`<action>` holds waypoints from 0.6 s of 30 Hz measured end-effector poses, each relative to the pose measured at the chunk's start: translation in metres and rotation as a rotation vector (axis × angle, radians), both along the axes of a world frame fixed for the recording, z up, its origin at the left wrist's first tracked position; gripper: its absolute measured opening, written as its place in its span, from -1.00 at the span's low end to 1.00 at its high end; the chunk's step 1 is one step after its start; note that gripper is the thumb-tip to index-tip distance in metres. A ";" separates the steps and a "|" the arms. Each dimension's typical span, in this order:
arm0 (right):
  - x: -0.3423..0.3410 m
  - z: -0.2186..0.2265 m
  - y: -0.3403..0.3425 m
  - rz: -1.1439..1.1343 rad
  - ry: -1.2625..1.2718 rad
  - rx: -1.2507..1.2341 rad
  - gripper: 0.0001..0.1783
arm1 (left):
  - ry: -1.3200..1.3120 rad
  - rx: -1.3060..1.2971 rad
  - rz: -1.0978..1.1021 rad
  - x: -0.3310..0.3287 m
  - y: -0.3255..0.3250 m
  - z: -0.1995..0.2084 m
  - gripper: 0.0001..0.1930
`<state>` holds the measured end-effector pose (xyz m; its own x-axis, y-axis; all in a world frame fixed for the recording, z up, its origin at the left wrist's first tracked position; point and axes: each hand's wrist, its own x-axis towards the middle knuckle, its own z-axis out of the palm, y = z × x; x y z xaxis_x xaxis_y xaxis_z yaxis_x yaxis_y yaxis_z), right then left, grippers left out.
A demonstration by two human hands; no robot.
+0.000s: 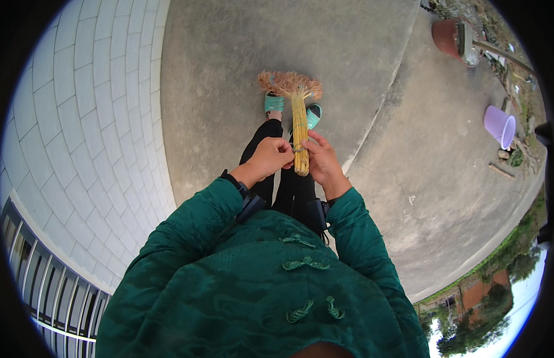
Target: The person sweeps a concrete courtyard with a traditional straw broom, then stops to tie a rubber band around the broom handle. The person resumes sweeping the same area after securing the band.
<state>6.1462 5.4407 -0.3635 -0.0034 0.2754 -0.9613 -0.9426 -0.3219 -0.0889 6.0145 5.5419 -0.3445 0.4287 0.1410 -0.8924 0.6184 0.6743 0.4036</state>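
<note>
A short straw broom point(300, 126) is in front of my legs, its reddish bristles fanned out at the far end and its yellow stalk handle toward me. Thin bands circle the handle, one dark tie point(298, 149) close to its near end. My right hand point(323, 160) holds the handle from the right, with fingers along its side. On the left, my left hand point(269, 159) is closed in a pinch against the handle beside the dark tie. Whatever lies between its fingertips is too small to make out.
I stand on a concrete floor point(229, 53) in green slippers point(274, 102). A white tiled wall point(86, 101) and metal bars point(56, 286) are on the left. To the right are a purple bucket point(498, 126), a reddish-brown bucket point(446, 37) and a stick point(501, 171).
</note>
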 end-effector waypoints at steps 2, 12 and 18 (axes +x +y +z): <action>0.001 -0.001 -0.002 0.012 0.018 0.008 -0.37 | -0.007 0.007 -0.057 -0.002 0.000 0.000 -0.93; 0.022 0.026 -0.005 0.135 0.111 0.118 -0.32 | -0.100 0.044 -0.198 0.002 0.007 0.012 -0.94; 0.068 0.078 0.006 0.234 0.122 0.313 -0.44 | -0.311 0.317 -0.298 0.032 0.032 0.066 -0.96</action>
